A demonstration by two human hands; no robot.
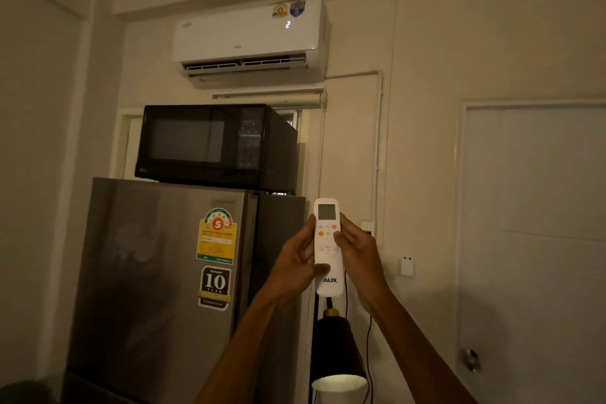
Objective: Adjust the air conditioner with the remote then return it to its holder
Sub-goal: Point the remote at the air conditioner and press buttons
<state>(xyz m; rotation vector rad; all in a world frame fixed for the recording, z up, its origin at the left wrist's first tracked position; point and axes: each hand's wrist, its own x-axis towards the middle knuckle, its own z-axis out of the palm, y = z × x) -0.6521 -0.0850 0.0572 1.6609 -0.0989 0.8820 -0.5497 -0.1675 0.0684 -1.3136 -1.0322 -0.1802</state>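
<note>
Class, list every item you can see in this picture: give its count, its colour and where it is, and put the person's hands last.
White wall-mounted air conditioner: one, white, high on the wall, a lit digit on its front.
Black microwave oven: one, black, on top of the fridge.
Grey metal fridge: one, grey, below the microwave, stickers on its door.
White AUX remote control: one, white, held upright between both hands.
Black cone lamp shade: one, black, lit, below the remote.
Pale door: one, pale, right side, with a round metal knob.
Small white wall box: one, white, right of the hands.
Left hand: one, gripping the remote's left edge.
Right hand: one, gripping its right edge.
</note>
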